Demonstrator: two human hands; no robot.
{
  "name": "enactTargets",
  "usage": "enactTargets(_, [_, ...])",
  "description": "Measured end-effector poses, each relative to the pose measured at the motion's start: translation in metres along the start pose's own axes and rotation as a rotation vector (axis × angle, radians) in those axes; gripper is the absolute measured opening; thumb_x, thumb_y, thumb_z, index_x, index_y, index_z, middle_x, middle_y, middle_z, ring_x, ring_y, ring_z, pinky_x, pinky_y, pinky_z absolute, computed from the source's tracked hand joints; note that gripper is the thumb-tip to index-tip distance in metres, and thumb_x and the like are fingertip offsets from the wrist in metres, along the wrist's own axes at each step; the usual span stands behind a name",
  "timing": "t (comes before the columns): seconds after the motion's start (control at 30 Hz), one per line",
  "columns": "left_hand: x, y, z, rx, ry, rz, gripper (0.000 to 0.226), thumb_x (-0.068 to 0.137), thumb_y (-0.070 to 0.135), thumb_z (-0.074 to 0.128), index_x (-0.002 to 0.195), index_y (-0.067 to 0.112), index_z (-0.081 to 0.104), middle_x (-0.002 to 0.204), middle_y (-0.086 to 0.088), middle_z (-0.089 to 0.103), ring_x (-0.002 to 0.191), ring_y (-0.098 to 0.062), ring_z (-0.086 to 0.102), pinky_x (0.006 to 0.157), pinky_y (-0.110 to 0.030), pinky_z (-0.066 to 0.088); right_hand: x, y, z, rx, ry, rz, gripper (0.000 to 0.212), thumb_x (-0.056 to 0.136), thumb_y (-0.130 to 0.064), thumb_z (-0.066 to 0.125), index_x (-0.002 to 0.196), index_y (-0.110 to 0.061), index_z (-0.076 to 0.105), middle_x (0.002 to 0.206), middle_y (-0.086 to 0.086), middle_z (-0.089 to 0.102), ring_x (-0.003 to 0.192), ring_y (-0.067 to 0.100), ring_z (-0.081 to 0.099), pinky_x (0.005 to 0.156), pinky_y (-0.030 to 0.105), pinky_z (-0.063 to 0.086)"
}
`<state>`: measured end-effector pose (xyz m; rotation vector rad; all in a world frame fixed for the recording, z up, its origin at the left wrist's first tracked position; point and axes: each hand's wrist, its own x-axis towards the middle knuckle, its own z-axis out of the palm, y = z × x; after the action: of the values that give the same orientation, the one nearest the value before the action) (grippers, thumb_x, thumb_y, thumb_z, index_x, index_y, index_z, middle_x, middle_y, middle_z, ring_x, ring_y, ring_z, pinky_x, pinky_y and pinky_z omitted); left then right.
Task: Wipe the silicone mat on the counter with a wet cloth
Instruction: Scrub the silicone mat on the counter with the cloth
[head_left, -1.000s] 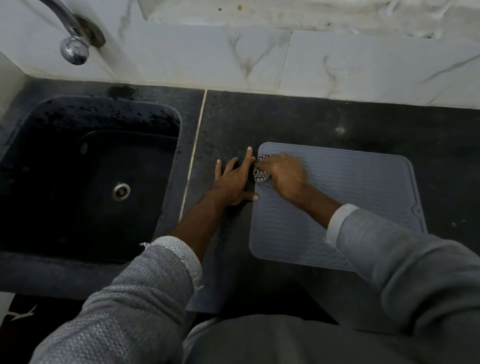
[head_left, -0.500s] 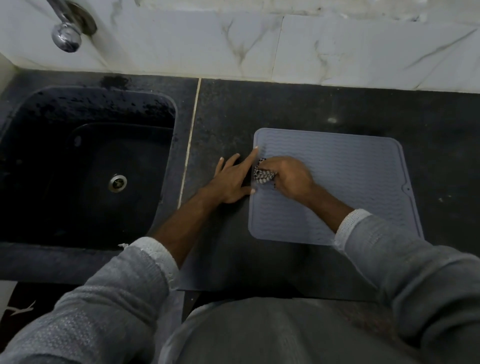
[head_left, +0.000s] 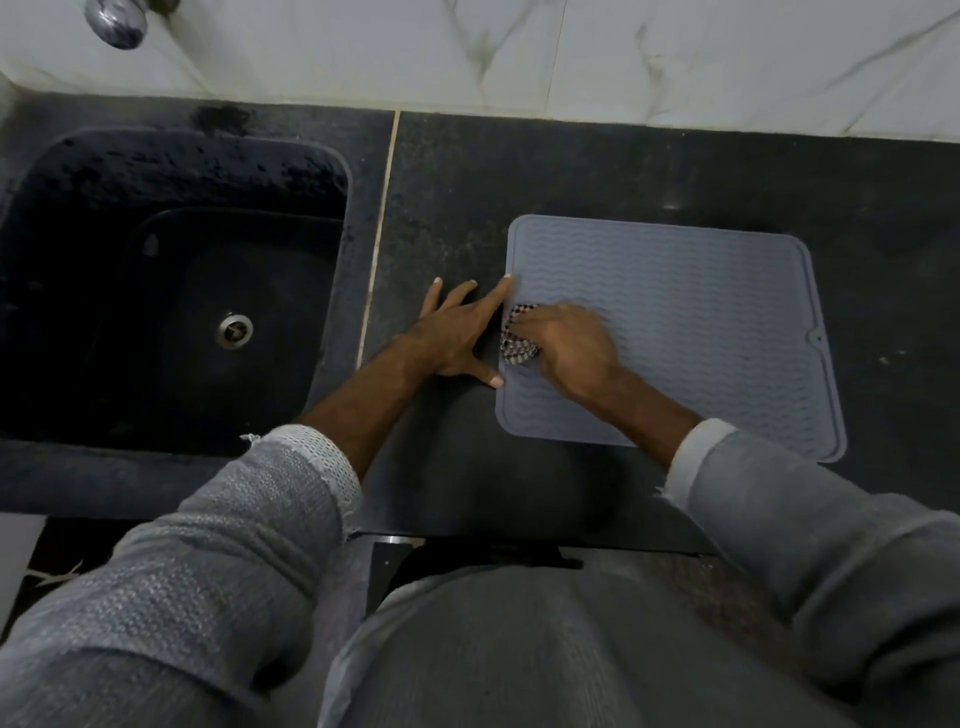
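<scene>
A grey silicone mat (head_left: 691, 312) with wavy ridges lies flat on the dark counter (head_left: 597, 166), right of the sink. My right hand (head_left: 566, 348) presses a bunched black-and-white checked cloth (head_left: 517, 340) onto the mat near its left edge; most of the cloth is hidden under the fingers. My left hand (head_left: 457, 332) lies flat on the counter with fingers spread, its index fingertip and thumb touching the mat's left edge.
A black sink (head_left: 171, 291) with a metal drain (head_left: 235, 330) fills the left side. A chrome tap (head_left: 117, 21) hangs over its far corner. White marble tiles (head_left: 571, 57) back the counter. The counter's front edge runs just below my forearms.
My right hand and the cloth have moved down the mat's left edge, from near its far corner toward the middle. My left hand stayed flat beside the mat. The view tilted down.
</scene>
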<state>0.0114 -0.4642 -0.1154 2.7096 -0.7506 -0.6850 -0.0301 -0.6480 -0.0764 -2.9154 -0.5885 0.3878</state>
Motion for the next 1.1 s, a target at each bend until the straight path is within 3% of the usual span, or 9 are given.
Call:
enactTargets(0.17, [0.003, -0.002, -0.008, 0.060, -0.060, -0.023, 0.137, 0.060, 0.065, 0.075, 0.144, 0.032, -0.027, 0.160, -0.010, 0.009, 0.146, -0.027, -0.001, 0.107, -0.049, -0.021, -0.035, -0.002, 0.010, -0.035, -0.163, -0.098, 0.050, 0.088, -0.027, 0.056, 0.137, -0.025, 0.044, 0.147, -0.004, 0.038, 0.133, 0.020, 0.033, 0.113, 0.042, 0.020])
enactTargets(0.33, [0.002, 0.005, -0.007, 0.048, -0.081, -0.058, 0.127, 0.069, 0.055, 0.073, 0.145, 0.031, -0.026, 0.160, -0.006, 0.009, 0.146, -0.027, -0.003, 0.108, -0.051, -0.019, -0.018, 0.003, -0.008, 0.060, 0.024, -0.090, 0.041, 0.089, -0.017, 0.054, 0.130, -0.022, 0.053, 0.138, 0.001, 0.051, 0.125, 0.024, 0.043, 0.108, 0.043, 0.028])
enactTargets(0.43, [0.001, 0.004, -0.007, 0.024, -0.075, -0.072, 0.113, 0.081, 0.045, 0.066, 0.145, 0.031, -0.026, 0.159, -0.006, 0.018, 0.147, -0.027, -0.003, 0.109, -0.051, -0.019, -0.012, -0.008, -0.003, 0.007, -0.004, -0.058, 0.043, 0.091, -0.019, 0.051, 0.134, -0.020, 0.049, 0.141, 0.003, 0.047, 0.128, 0.024, 0.040, 0.109, 0.041, 0.026])
enactTargets(0.57, [0.003, 0.007, -0.006, 0.012, -0.067, -0.105, 0.102, 0.088, 0.037, 0.060, 0.147, 0.031, -0.022, 0.159, -0.009, 0.015, 0.147, -0.026, -0.001, 0.111, -0.051, -0.016, -0.036, -0.014, 0.021, -0.050, -0.020, -0.085, 0.049, 0.088, -0.026, 0.055, 0.136, -0.024, 0.046, 0.144, -0.003, 0.042, 0.128, 0.022, 0.037, 0.104, 0.041, 0.025])
enactTargets(0.67, [0.004, 0.010, -0.006, 0.002, -0.055, -0.115, 0.097, 0.090, 0.036, 0.058, 0.149, 0.029, -0.019, 0.159, -0.009, 0.016, 0.147, -0.025, 0.000, 0.113, -0.052, -0.013, -0.062, -0.019, 0.035, -0.024, 0.044, -0.153, 0.044, 0.086, -0.018, 0.057, 0.129, -0.022, 0.054, 0.138, -0.003, 0.051, 0.120, 0.026, 0.046, 0.093, 0.041, 0.033])
enactTargets(0.8, [0.003, 0.013, -0.005, -0.015, -0.043, -0.132, 0.092, 0.091, 0.039, 0.055, 0.150, 0.027, -0.016, 0.159, -0.009, 0.011, 0.147, -0.025, 0.000, 0.112, -0.052, -0.013, -0.087, -0.022, 0.047, -0.001, 0.231, -0.257, 0.048, 0.061, 0.000, 0.073, 0.106, -0.017, 0.070, 0.112, 0.001, 0.068, 0.093, 0.026, 0.064, 0.075, 0.038, 0.047])
enactTargets(0.93, [0.000, 0.016, -0.001, -0.035, -0.023, -0.133, 0.086, 0.094, 0.049, 0.046, 0.150, 0.026, -0.016, 0.161, -0.006, 0.007, 0.147, -0.026, -0.002, 0.113, -0.052, -0.010, -0.086, -0.018, 0.048, -0.003, 0.255, -0.307, 0.048, 0.061, -0.001, 0.075, 0.105, -0.018, 0.070, 0.111, 0.000, 0.069, 0.090, 0.025, 0.065, 0.073, 0.036, 0.048])
enactTargets(1.1, [-0.011, 0.020, 0.007, -0.096, 0.049, -0.103, 0.082, 0.095, 0.052, 0.041, 0.149, 0.029, -0.016, 0.160, -0.003, 0.011, 0.147, -0.029, 0.000, 0.115, -0.053, 0.003, -0.081, -0.004, 0.043, -0.010, 0.171, -0.405, 0.045, 0.073, -0.004, 0.066, 0.116, -0.017, 0.065, 0.123, 0.004, 0.063, 0.099, 0.029, 0.061, 0.079, 0.039, 0.046])
